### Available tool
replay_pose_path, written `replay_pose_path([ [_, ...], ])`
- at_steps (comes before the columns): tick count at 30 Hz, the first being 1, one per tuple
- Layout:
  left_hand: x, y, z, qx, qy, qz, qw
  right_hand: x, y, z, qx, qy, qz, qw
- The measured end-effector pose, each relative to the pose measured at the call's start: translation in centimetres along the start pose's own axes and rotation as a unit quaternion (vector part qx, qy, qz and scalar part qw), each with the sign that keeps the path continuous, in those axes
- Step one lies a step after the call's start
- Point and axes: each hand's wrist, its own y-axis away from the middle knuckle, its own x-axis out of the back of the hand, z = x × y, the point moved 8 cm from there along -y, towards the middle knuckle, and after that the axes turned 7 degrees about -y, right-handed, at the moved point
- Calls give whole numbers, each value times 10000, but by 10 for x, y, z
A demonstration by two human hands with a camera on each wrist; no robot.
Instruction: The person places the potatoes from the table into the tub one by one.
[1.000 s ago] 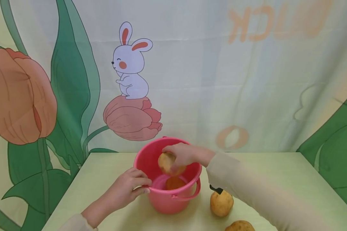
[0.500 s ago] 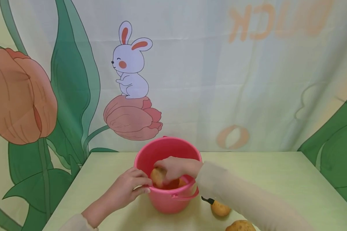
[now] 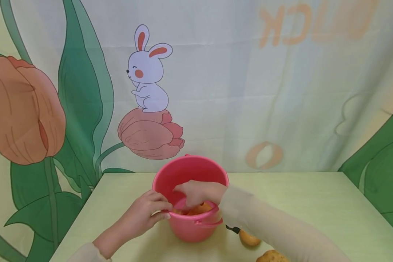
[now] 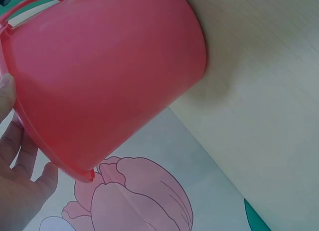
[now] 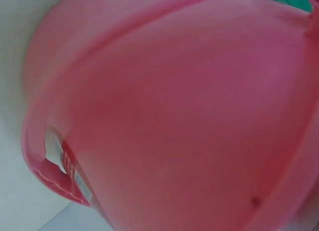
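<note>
- Backdrop (image 3: 209, 91): printed with a rabbit and tulips; stands behind the table.
- Table (image 3: 308, 193): pale top; supports the bucket and two loose potatoes.
- Pink bucket (image 3: 191, 232): upright, carry handle (image 3: 209, 223) lowered against the near right side.
- Left hand (image 3: 150, 207): grips the near left rim, thumb outside, fingers over the edge; position unchanged.
- Right hand (image 3: 196, 193): inside the bucket, fingers pointing down. Finger spread and hold cannot be told; the fingertips are hidden.
- Table potatoes: one (image 3: 249, 239) beside the bucket, partly behind the sleeve (image 3: 265, 214); another (image 3: 272, 256) cut by the lower frame edge.
- Bucket potato (image 3: 201, 208): low inside, below the right hand. A second potato-coloured patch shows low at the left.
- Change: half a second ago, the carried potato showed plainly at the fingers; it is now mostly out of sight. Assessment: it is probably at or near the bucket floor; release is unconfirmed.
</note>
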Motion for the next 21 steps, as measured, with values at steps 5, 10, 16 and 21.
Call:
replay_pose_path([
  [5, 0, -1, 0, 43, 45, -42, 10000, 13, 5, -3, 166, 444, 218, 9986],
  [10, 0, -1, 0, 82, 61, -49, 9999, 30, 13, -2, 230, 492, 495, 9973],
  [16, 0, -1, 1, 115, 51, -54, 9999, 56, 28, -2, 386, 293, 758, 9959],
  [21, 1, -2, 4, -86, 16, 132, 9999, 79, 45, 6, 350, -92, 970, 9946],
])
